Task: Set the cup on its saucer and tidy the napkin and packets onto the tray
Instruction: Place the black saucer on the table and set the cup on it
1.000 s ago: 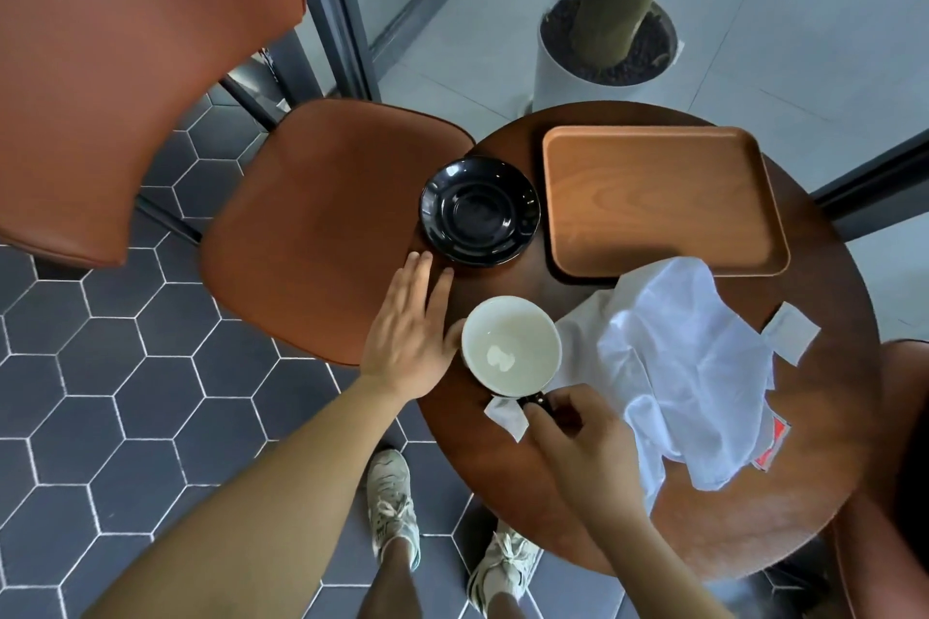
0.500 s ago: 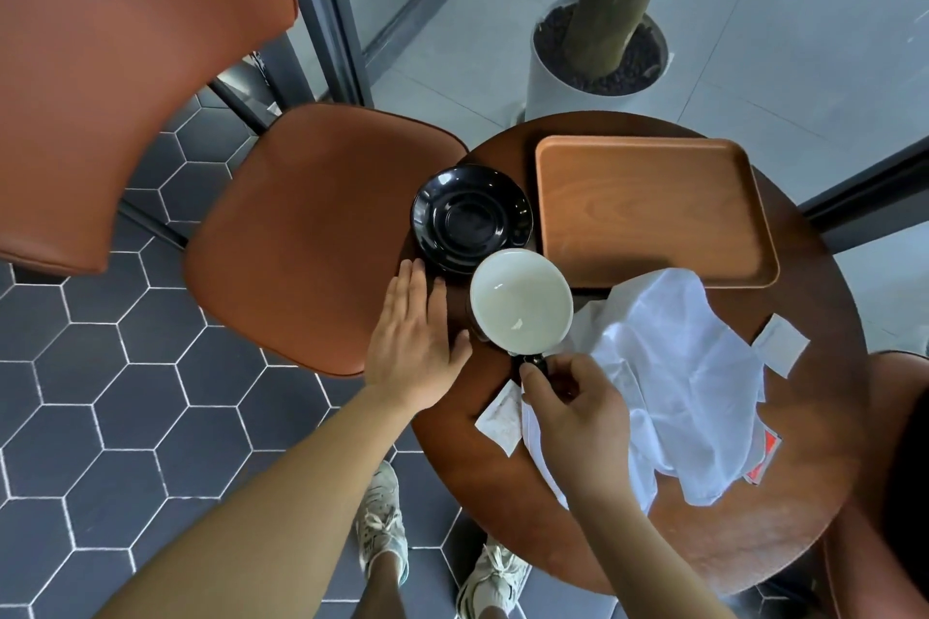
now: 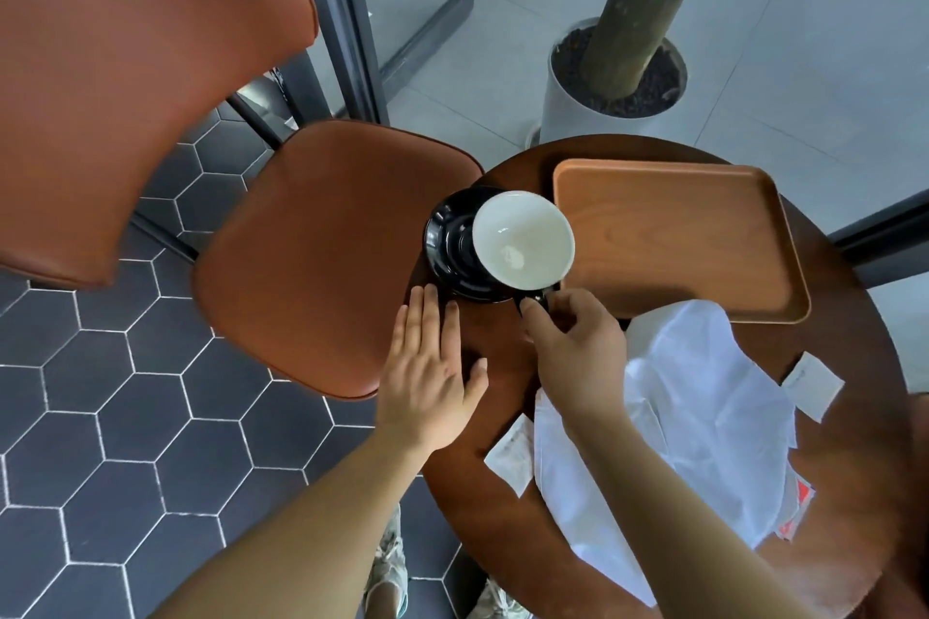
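Plainly, white-lined cup (image 3: 523, 247) has a dark handle, empty.

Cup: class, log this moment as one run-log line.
right hand: grip on cup handle, over saucer | left hand: flat on table | napkin, packets: off tray

The cup (image 3: 523, 239) hides the saucer's (image 3: 450, 241) right half, so contact between them cannot be told. Under the napkin (image 3: 704, 417), a red-printed packet (image 3: 799, 500) shows only its edge; its print is unreadable.
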`<state>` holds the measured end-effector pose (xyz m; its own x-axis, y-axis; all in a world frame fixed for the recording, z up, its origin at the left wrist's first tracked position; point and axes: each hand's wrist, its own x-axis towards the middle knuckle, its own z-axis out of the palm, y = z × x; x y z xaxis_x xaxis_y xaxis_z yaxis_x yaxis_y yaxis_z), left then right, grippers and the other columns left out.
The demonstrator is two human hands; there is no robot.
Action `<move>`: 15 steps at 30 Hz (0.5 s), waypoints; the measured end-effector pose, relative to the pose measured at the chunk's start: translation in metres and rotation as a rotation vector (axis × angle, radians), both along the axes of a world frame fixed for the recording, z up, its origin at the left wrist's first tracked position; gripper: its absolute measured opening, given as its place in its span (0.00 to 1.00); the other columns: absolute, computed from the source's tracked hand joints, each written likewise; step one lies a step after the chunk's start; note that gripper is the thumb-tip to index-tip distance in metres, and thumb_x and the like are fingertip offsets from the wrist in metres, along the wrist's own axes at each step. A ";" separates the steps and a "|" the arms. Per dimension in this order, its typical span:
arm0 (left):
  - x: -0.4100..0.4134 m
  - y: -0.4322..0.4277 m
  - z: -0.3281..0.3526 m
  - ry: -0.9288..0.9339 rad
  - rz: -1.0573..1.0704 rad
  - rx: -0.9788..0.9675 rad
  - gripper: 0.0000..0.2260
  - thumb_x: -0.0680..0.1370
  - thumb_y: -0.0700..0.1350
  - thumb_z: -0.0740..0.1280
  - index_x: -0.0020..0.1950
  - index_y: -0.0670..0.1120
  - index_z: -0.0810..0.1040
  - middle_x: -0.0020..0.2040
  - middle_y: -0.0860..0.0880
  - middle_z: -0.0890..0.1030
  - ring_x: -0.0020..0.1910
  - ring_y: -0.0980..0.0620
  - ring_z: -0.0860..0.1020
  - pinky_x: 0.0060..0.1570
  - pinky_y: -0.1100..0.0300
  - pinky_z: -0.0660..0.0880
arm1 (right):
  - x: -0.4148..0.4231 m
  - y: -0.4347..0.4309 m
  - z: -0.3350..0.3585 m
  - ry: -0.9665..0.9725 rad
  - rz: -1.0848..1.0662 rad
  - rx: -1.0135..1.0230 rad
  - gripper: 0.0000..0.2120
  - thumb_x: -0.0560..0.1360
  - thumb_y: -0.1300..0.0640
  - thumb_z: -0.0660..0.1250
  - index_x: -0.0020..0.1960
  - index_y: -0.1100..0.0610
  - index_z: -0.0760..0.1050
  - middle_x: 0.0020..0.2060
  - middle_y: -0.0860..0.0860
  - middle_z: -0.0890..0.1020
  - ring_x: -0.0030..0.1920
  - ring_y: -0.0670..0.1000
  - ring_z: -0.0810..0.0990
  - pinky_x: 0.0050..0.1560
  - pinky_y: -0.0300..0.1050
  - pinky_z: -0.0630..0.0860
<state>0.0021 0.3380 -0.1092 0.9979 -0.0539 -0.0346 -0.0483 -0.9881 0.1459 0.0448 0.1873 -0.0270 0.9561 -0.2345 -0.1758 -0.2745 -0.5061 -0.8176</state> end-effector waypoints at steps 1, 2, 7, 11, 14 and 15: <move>0.000 0.000 0.000 0.005 0.000 -0.001 0.32 0.81 0.59 0.53 0.77 0.38 0.61 0.79 0.33 0.56 0.80 0.38 0.50 0.77 0.42 0.53 | 0.007 0.002 -0.002 -0.001 0.014 -0.019 0.08 0.74 0.49 0.70 0.42 0.52 0.77 0.37 0.48 0.83 0.40 0.47 0.81 0.41 0.42 0.75; 0.000 0.000 0.000 0.005 0.002 -0.004 0.32 0.81 0.59 0.53 0.77 0.38 0.61 0.79 0.33 0.56 0.80 0.38 0.50 0.77 0.42 0.53 | 0.013 0.003 -0.004 0.000 0.026 -0.027 0.09 0.74 0.49 0.70 0.42 0.53 0.77 0.37 0.49 0.83 0.40 0.47 0.81 0.40 0.42 0.75; 0.000 0.000 0.001 -0.003 0.003 -0.004 0.32 0.81 0.59 0.54 0.78 0.38 0.61 0.79 0.33 0.56 0.80 0.38 0.51 0.77 0.42 0.53 | 0.023 0.009 -0.018 0.017 0.037 -0.002 0.09 0.75 0.49 0.70 0.43 0.54 0.77 0.39 0.51 0.83 0.42 0.49 0.80 0.43 0.44 0.76; 0.000 0.000 0.001 -0.010 0.003 -0.009 0.32 0.80 0.59 0.54 0.77 0.38 0.62 0.79 0.34 0.56 0.80 0.38 0.51 0.77 0.42 0.54 | 0.022 0.015 -0.025 0.019 0.019 0.001 0.09 0.76 0.50 0.70 0.43 0.55 0.77 0.39 0.51 0.82 0.41 0.48 0.80 0.43 0.41 0.74; 0.000 0.000 0.002 -0.008 0.005 -0.013 0.32 0.80 0.59 0.54 0.77 0.38 0.62 0.79 0.34 0.56 0.80 0.38 0.51 0.77 0.42 0.54 | 0.023 0.019 -0.026 0.016 0.010 -0.003 0.10 0.76 0.50 0.70 0.43 0.56 0.76 0.39 0.51 0.82 0.41 0.48 0.79 0.42 0.39 0.73; 0.001 -0.001 0.003 -0.007 0.005 -0.016 0.32 0.80 0.59 0.54 0.77 0.38 0.62 0.79 0.34 0.56 0.80 0.38 0.51 0.77 0.42 0.55 | 0.024 0.020 -0.026 0.012 0.012 -0.012 0.10 0.76 0.50 0.70 0.43 0.56 0.76 0.39 0.51 0.82 0.41 0.48 0.79 0.42 0.39 0.72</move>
<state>0.0027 0.3372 -0.1066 0.9984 -0.0498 -0.0264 -0.0449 -0.9858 0.1615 0.0684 0.2074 -0.0526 0.9566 -0.2254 -0.1848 -0.2785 -0.5196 -0.8078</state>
